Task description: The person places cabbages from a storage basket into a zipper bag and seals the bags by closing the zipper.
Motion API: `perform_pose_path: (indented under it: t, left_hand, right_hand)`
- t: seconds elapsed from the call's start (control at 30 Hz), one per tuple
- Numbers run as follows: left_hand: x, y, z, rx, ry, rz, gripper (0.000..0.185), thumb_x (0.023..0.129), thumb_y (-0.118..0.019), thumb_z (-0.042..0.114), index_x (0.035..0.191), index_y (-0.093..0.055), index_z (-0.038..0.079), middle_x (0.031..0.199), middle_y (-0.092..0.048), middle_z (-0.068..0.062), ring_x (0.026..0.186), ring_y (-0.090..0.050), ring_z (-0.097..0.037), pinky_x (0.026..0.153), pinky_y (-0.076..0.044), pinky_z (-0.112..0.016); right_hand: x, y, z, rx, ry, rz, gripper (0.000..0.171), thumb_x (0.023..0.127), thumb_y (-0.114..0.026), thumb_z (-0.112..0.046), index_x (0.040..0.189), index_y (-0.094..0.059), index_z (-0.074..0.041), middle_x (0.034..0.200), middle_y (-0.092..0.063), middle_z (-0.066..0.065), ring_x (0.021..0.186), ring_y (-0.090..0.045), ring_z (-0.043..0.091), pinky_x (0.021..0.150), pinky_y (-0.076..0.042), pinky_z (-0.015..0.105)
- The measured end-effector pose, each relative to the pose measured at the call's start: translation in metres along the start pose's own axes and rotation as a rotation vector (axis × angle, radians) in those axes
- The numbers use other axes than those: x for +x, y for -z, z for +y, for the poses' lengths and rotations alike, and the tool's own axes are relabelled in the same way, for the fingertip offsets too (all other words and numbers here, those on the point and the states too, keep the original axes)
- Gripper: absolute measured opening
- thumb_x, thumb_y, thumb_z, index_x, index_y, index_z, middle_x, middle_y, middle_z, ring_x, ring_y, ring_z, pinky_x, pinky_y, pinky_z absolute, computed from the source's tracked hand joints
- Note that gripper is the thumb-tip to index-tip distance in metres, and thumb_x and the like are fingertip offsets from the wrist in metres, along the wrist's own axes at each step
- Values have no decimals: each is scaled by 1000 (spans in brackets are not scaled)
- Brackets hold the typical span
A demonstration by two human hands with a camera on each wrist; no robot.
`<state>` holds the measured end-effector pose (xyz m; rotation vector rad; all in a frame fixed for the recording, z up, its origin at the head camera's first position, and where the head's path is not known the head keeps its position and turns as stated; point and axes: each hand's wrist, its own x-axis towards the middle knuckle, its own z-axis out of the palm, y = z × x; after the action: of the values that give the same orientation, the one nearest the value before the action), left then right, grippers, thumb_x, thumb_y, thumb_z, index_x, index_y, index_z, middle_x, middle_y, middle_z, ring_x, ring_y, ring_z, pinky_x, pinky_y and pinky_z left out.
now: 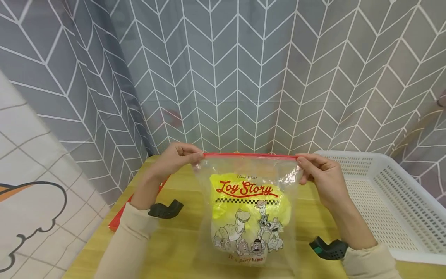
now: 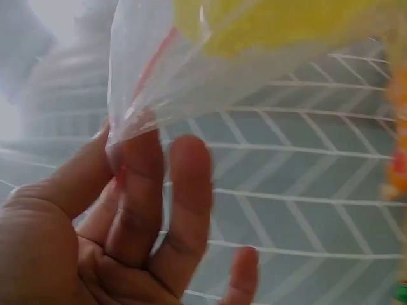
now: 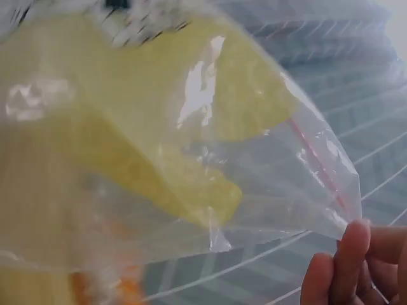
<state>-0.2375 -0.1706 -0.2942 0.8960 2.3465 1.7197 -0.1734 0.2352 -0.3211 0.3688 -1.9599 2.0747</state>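
A clear plastic zip bag (image 1: 251,236) hangs upright over the table, printed with "Toy Story" lettering and cartoon figures. Its red zip strip (image 1: 251,155) runs straight across the top. Inside lies a bright yellow item (image 1: 217,207), its kind hard to tell through the print. At the bag's left top corner my left hand (image 1: 172,161) pinches the edge between thumb and fingers; the left wrist view shows the plastic (image 2: 191,89) in that pinch. My right hand (image 1: 324,178) pinches the opposite top corner, and the same hand (image 3: 365,267) shows in the right wrist view.
A white perforated basket (image 1: 379,159) stands on the right of the yellow wood-look table (image 1: 174,248). Something red (image 1: 116,221) lies at the left table edge, partly behind my left forearm. An orange item (image 2: 399,140) shows beyond the bag. A patterned curtain (image 1: 237,77) hangs behind.
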Motion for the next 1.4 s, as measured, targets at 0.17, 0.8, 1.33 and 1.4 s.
perform_pose_path:
  t: [0.17, 0.8, 1.33, 1.4]
  left_hand:
    - [13, -22, -67, 14, 186, 16, 23, 99, -67, 18, 111, -73, 0, 79, -75, 6, 75, -72, -14, 93, -56, -42]
    - [4, -64, -155, 55, 194, 154, 52, 96, -71, 14, 143, -54, 4, 113, -74, -19, 108, -70, -26, 107, -48, -49]
    - [-5, -79, -154, -20, 147, 51, 76, 97, -69, 19, 160, -28, 30, 132, -63, -14, 122, -59, -32, 107, -45, -50]
    - [-5, -81, -154, -22, 112, 16, 60, 98, -68, 19, 153, -43, 24, 137, -61, -12, 124, -57, -30, 107, -44, -49]
  right_hand:
    - [9, 1, 66, -162, -282, 63, 17, 98, -69, -21, 109, -76, -10, 76, -69, -14, 56, -62, 6, 65, -58, 23]
    - [-2, 8, 142, -337, -134, 7, 37, 97, -70, -18, 131, -66, -4, 91, -66, -9, 71, -62, 17, 65, -56, 26]
    - [-5, 3, 129, -545, 88, -229, 52, 91, -75, -12, 140, -61, -12, 151, -49, 14, 137, -36, 31, 101, -36, 55]
    - [-7, 0, 127, -550, 110, -308, 47, 89, -77, -14, 135, -66, -14, 146, -55, 12, 135, -39, 29, 102, -35, 60]
